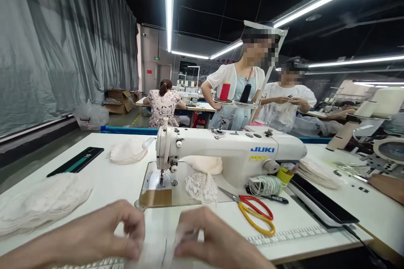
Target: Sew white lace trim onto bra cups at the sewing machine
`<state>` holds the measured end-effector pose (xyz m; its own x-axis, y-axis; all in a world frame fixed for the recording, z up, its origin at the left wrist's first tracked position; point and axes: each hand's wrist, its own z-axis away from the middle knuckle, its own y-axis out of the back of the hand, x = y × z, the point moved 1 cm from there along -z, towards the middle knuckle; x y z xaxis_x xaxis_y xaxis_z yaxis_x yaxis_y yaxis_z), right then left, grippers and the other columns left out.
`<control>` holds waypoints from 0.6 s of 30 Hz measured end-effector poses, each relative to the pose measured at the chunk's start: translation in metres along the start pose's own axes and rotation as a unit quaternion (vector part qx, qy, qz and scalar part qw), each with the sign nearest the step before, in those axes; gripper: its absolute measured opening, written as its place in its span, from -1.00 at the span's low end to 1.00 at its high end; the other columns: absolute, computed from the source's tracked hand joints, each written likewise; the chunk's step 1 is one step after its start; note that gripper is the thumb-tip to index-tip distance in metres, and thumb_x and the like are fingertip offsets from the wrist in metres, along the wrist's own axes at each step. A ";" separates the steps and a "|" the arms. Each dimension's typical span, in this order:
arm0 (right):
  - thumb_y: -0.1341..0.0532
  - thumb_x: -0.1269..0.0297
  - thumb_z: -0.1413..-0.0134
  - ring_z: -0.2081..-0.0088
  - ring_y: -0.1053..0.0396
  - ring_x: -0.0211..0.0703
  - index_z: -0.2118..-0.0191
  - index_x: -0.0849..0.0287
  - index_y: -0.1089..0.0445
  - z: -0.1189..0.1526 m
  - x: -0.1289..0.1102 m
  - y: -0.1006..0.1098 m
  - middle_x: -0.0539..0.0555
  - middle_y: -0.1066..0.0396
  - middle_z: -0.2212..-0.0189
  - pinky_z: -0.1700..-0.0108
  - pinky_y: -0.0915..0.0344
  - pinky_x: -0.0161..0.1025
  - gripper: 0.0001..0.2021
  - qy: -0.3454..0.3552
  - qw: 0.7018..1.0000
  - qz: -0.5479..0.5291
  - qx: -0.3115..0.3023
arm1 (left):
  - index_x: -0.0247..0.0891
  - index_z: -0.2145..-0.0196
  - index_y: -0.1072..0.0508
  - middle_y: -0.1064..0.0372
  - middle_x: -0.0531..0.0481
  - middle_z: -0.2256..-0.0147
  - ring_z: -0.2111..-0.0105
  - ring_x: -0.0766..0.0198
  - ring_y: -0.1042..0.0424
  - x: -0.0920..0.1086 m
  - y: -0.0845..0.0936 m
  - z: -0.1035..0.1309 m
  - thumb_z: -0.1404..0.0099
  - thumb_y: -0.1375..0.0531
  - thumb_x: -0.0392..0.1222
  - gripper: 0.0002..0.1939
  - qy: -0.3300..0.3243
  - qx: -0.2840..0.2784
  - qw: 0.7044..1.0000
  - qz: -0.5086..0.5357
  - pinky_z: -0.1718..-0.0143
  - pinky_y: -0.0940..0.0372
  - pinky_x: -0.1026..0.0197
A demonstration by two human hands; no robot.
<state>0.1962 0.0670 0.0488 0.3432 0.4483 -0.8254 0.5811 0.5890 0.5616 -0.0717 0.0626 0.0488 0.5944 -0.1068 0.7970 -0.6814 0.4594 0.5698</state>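
At the near edge of the table, my left hand (110,231) and my right hand (214,235) face each other with fingers curled toward the thumbs. Between them is a whitish, see-through piece (154,248), smeared by motion, so its kind is unclear. Both hands seem to pinch it. Just beyond stands a white sewing machine (221,147), its needle and presser foot (162,176) above the metal plate. White lace fabric (202,187) lies under the machine's arm. Scissors (252,214) with one red and one yellow handle rest right of the lace.
Stacked white fabric pieces (47,197) lie at left, with a smaller pile (128,151) behind. A phone-like black device (325,197), coiled white cord (265,187) and a ruler strip (287,235) are at right. Thread cones (224,92) stand behind the machine. Several people work or stand beyond.
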 end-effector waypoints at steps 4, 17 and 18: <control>-0.21 0.21 -0.19 0.34 -0.35 -0.17 0.34 0.16 -0.44 -0.030 -0.014 0.043 0.03 -0.42 0.39 0.28 -0.22 -0.30 -0.85 0.050 0.962 0.248 0.104 | -0.15 0.40 -0.52 -0.45 0.03 0.25 0.16 0.17 -0.35 0.015 0.016 -0.053 -0.27 -0.19 -0.12 -0.86 -0.203 0.083 0.969 -0.118 0.09 -0.17 0.22; -0.11 0.26 -0.26 0.25 -0.39 -0.16 0.32 0.22 -0.44 -0.106 0.069 0.014 0.10 -0.45 0.34 0.19 -0.29 -0.27 -0.79 0.060 0.994 0.081 0.036 | -0.18 0.40 -0.40 -0.30 0.00 0.31 0.28 0.22 -0.27 -0.065 -0.016 -0.097 -0.35 -0.03 -0.40 -0.76 -0.340 0.133 0.915 -0.173 0.28 -0.12 0.20; -0.12 0.30 -0.25 0.23 -0.38 -0.15 0.31 0.21 -0.43 -0.108 0.072 0.009 0.10 -0.45 0.31 0.18 -0.29 -0.26 -0.82 0.070 0.988 0.133 0.046 | -0.17 0.39 -0.40 -0.30 0.00 0.31 0.27 0.22 -0.28 -0.065 -0.016 -0.097 -0.35 -0.03 -0.40 -0.76 -0.339 0.129 0.915 -0.176 0.27 -0.12 0.20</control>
<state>0.1463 0.1767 0.0008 0.3913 0.6714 -0.6293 0.5512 0.3766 0.7445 -0.0583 0.1479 -0.0313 0.4543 -0.7708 0.4465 -0.6286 0.0778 0.7738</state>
